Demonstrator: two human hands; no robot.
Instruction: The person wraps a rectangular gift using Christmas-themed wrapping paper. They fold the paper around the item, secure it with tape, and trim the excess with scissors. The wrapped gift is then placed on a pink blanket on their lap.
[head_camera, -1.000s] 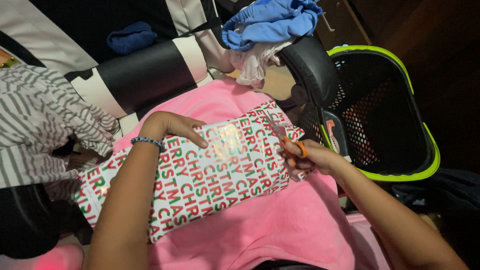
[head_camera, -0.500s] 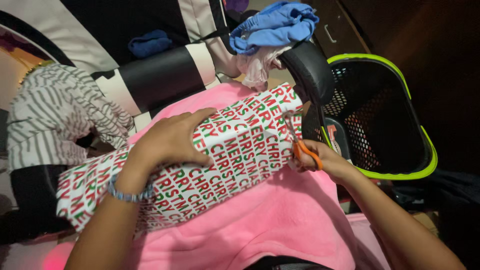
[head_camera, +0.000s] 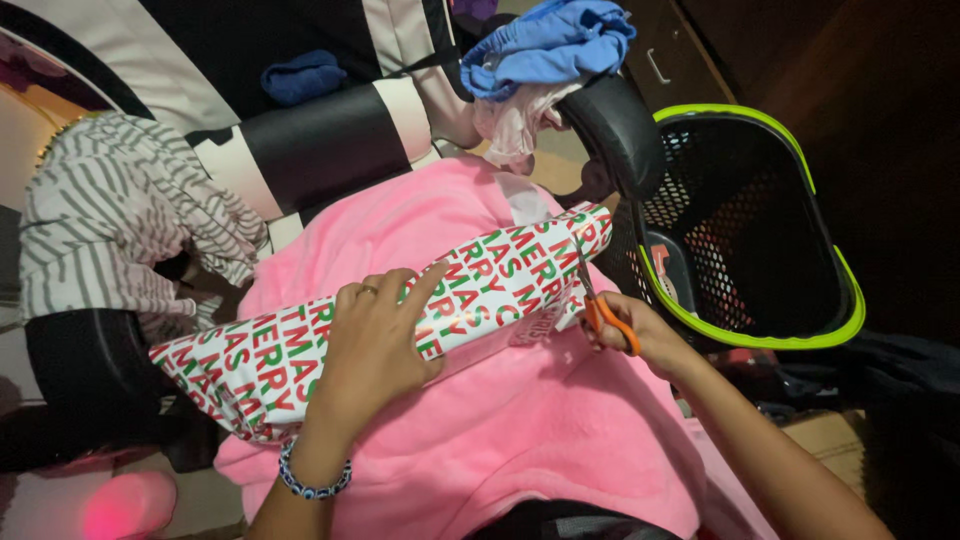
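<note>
A long parcel in white wrapping paper with red and green lettering lies across a pink blanket. My left hand, with a ring and a beaded bracelet, grips the parcel around its middle. My right hand holds orange-handled scissors at the parcel's right end, with the blades reaching into the paper's edge there.
A black mesh basket with a lime-green rim stands at the right. A black chair armrest carries blue and pale cloths. A grey striped cloth lies at the left, beside a black-and-white seat back.
The parcel has turned and dropped lower across the blanket. My left hand slid from its top down to grip its middle. The scissors stayed at the right end.
</note>
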